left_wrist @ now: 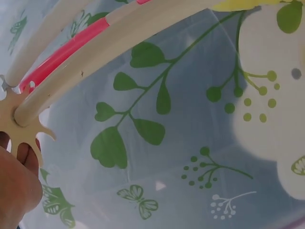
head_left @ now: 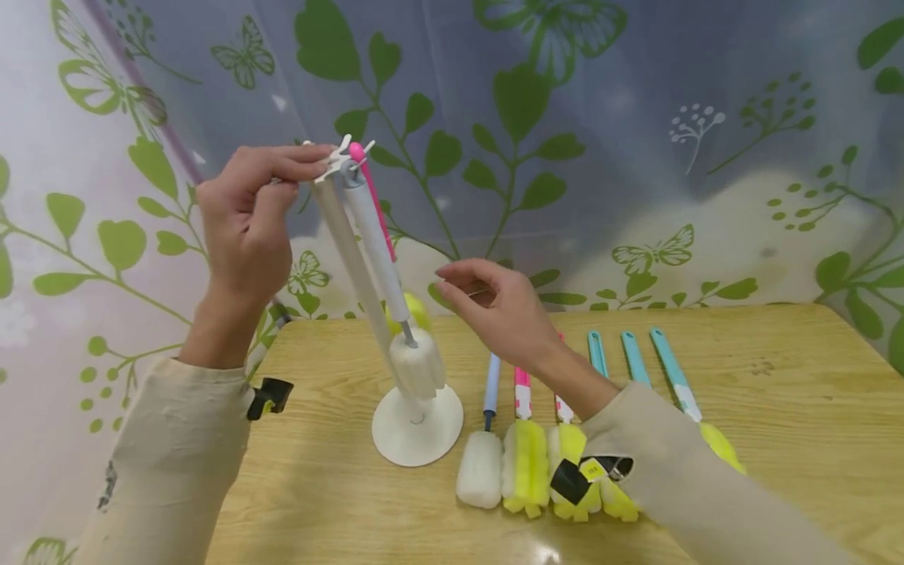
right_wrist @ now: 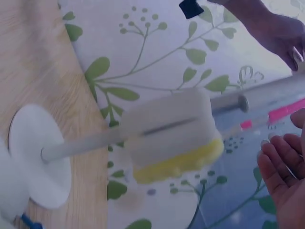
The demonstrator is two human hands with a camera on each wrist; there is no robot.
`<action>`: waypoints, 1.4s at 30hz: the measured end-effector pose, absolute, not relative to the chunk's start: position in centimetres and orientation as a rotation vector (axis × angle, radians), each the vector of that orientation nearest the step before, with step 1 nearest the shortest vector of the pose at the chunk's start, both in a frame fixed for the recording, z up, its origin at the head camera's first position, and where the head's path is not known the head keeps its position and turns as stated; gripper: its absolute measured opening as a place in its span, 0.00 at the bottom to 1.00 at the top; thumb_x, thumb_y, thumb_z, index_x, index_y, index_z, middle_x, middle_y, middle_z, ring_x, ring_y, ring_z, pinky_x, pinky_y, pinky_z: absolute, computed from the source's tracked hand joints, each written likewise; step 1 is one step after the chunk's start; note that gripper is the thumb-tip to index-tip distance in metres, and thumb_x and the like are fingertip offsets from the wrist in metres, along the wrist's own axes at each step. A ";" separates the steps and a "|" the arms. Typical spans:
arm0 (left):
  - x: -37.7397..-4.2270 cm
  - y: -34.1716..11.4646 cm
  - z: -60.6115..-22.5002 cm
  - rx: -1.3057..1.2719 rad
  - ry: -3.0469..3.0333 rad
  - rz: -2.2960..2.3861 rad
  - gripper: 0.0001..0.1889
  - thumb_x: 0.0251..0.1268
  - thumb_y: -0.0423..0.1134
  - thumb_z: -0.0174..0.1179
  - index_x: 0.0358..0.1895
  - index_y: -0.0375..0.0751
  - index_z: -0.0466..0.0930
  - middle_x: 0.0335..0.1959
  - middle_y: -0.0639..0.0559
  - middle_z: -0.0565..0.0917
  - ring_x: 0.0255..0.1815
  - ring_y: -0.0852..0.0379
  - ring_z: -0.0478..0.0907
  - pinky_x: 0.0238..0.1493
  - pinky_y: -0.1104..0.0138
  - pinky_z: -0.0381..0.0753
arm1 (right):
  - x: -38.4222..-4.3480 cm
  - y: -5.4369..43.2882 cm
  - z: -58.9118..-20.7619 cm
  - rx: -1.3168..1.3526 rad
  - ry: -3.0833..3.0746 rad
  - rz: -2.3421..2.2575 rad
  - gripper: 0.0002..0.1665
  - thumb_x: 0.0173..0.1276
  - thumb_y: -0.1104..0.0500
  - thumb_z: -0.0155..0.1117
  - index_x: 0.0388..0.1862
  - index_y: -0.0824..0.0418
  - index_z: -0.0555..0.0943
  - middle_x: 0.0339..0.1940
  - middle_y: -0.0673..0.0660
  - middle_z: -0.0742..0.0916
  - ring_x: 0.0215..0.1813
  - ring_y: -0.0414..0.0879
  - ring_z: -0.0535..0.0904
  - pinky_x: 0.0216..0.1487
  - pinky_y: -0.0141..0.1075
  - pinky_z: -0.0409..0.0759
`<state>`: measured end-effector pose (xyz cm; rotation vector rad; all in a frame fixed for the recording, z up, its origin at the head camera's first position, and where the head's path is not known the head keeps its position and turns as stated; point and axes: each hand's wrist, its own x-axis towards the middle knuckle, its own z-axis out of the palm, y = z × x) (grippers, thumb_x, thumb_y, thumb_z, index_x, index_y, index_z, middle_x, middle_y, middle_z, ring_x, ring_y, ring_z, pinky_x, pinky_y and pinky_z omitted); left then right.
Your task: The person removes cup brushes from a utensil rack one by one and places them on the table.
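Note:
My left hand point(head_left: 247, 204) pinches the spiked hook plate point(left_wrist: 26, 119) at the top of a white stand point(head_left: 346, 239), whose round base point(head_left: 399, 447) sits on the table. From the hooks hang two sponge bottle brushes side by side. The nearer brush point(head_left: 374, 243) has a pale grey handle and a white sponge head. Behind it is a pink-handled brush point(head_left: 380, 220) with a yellow sponge head, partly hidden. To the right of the stand, my right hand point(head_left: 501, 314) is raised over the table with fingers loosely bent, holding nothing.
Several more sponge brushes lie in a row on the wooden table point(head_left: 798, 408), including a grey-handled brush point(head_left: 482, 467), a pink-handled brush point(head_left: 526, 463) and a teal-handled brush point(head_left: 674, 369). My right forearm crosses above some of them. A leaf-patterned curtain point(head_left: 621, 180) hangs behind the table.

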<state>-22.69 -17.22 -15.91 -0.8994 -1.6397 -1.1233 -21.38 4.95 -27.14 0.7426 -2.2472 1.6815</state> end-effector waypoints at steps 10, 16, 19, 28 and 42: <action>-22.5 -17.6 -15.6 -0.818 -1.716 -0.799 0.19 0.59 0.32 0.42 0.34 0.35 0.88 0.40 0.55 0.87 0.34 0.48 0.76 0.34 0.69 0.65 | -20.9 1.3 -26.3 0.819 -2.066 1.666 0.21 0.62 0.55 0.69 0.53 0.59 0.80 0.41 0.47 0.84 0.43 0.38 0.80 0.47 0.33 0.78; -22.4 -17.2 -15.7 -0.776 -1.690 -0.606 0.19 0.55 0.34 0.42 0.33 0.36 0.87 0.40 0.58 0.87 0.32 0.46 0.79 0.25 0.61 0.66 | -21.1 0.6 -26.4 0.742 -2.038 1.702 0.20 0.61 0.54 0.70 0.51 0.58 0.81 0.40 0.48 0.84 0.42 0.39 0.80 0.48 0.36 0.78; -22.5 -17.1 -15.8 -0.762 -1.668 -0.575 0.17 0.52 0.36 0.45 0.31 0.36 0.86 0.39 0.58 0.87 0.31 0.46 0.80 0.26 0.53 0.72 | -21.2 0.4 -26.5 0.734 -2.045 1.732 0.20 0.61 0.53 0.69 0.51 0.58 0.81 0.40 0.48 0.84 0.42 0.38 0.80 0.48 0.36 0.78; -22.7 -17.0 -15.9 -0.761 -1.639 -0.555 0.15 0.53 0.39 0.49 0.28 0.36 0.85 0.38 0.58 0.87 0.31 0.46 0.82 0.25 0.50 0.74 | -21.3 0.2 -26.8 0.722 -2.043 1.746 0.16 0.62 0.53 0.68 0.48 0.56 0.83 0.38 0.47 0.85 0.39 0.38 0.81 0.45 0.34 0.78; -22.7 -17.6 -16.2 -0.736 -1.656 -0.529 0.17 0.54 0.48 0.55 0.28 0.36 0.85 0.37 0.56 0.87 0.31 0.46 0.83 0.26 0.51 0.76 | -20.7 0.6 -26.4 0.782 -1.909 1.793 0.14 0.62 0.61 0.68 0.47 0.63 0.82 0.37 0.52 0.86 0.38 0.41 0.82 0.45 0.36 0.80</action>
